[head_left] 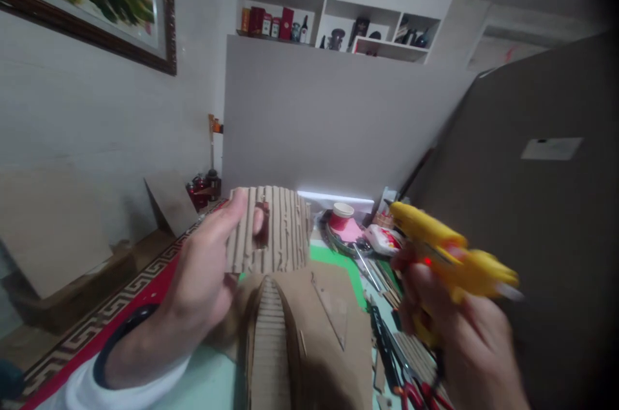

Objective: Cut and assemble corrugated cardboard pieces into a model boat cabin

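My left hand (198, 262) grips a piece of corrugated cardboard (285, 229) by its left side, with the ridged face toward me. A slot is cut through that piece, and part of a finger shows in it. Wrapped round the handle of a yellow glue gun (449, 255), my right hand (449, 326) holds it up at the right, nozzle pointing up and left. A small red light glows on the gun. Below my hands stands a curved cardboard structure (271, 345) with a ridged strip along its top, by a flat brown cardboard sheet (338, 307).
Pliers or scissors with red handles (416, 394) and a black cutter-like tool (382, 339) lie at the right. Behind them are a red-and-white paper cup (341, 216), a white packet (382, 239) and a green mat (355, 274). A grey panel (329, 120) stands at the back.
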### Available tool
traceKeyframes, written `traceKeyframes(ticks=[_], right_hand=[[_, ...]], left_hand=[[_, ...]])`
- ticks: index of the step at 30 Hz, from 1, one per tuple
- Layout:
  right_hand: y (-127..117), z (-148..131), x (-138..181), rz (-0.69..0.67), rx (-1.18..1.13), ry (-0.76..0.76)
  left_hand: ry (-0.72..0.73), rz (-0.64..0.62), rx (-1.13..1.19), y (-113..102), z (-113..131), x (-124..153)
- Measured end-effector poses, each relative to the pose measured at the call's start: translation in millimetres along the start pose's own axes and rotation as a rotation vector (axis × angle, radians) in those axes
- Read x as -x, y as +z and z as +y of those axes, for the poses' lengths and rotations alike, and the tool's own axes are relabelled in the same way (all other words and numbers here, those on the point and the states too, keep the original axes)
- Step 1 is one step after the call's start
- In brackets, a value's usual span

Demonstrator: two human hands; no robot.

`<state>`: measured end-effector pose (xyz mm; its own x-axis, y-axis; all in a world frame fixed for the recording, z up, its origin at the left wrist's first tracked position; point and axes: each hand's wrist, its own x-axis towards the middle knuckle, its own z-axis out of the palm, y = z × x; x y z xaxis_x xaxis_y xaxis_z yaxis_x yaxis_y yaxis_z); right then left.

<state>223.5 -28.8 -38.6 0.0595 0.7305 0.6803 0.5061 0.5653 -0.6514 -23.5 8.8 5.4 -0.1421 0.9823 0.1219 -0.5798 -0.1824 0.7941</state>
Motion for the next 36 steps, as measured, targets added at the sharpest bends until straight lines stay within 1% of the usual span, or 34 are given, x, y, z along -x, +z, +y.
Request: traceKeyframes(ticks=[2,5,8,10,12,14,15,16,18,21,24,26,28,30,31,34,36], right_hand=[[5,19,-6,-0.058,0.413,0.142],[20,51,-4,-0.177,0.597,0.248],[34,73,5,-0.313,0.731,0.312],[40,77,10,-0.394,0.802,0.338],[44,76,13,-0.459,0.853,0.352],[47,74,14,-0.501,0.890,0.361],[49,74,14,-0.516,0.903,0.366],[50,74,15,-0.529,0.912,0.372],[53,75,16,-0.548,0.909,0.380],[53,75,16,-0.541,0.841,0.372],[44,69,11,-0.464,0.671,0.345],[34,60,4,-0.388,0.493,0.322],[22,50,-6,-0.316,0.278,0.304],[12,39,-15,-0.283,0.054,0.307],[9,34,-19,-0.289,-0.052,0.320],[11,23,-22,-0.346,-0.304,0.372],[19,18,-15,-0.306,-0.397,0.394]], left_hand=[[-0.019,0.007,-0.007,2,0,1],[-0.065,-0.014,0.005,5,-1,3],[-0.102,-0.018,0.022,7,-4,5],[-0.110,-0.046,0.001,6,-7,6],[-0.145,-0.150,-0.026,5,-11,7],[-0.222,-0.285,-0.046,3,-15,9],[-0.268,-0.333,-0.049,3,-17,10],[-0.307,-0.365,-0.049,3,-19,12],[-0.352,-0.389,-0.051,4,-21,16],[-0.415,-0.386,-0.062,10,-21,23],[-0.460,-0.363,-0.053,17,-22,29],[-0.486,-0.378,-0.044,20,-22,31],[-0.496,-0.439,-0.079,21,-23,33],[-0.486,-0.497,-0.142,20,-24,34],[-0.475,-0.517,-0.171,18,-24,34],[-0.462,-0.531,-0.197,14,-24,37],[-0.463,-0.552,-0.143,14,-25,39]])
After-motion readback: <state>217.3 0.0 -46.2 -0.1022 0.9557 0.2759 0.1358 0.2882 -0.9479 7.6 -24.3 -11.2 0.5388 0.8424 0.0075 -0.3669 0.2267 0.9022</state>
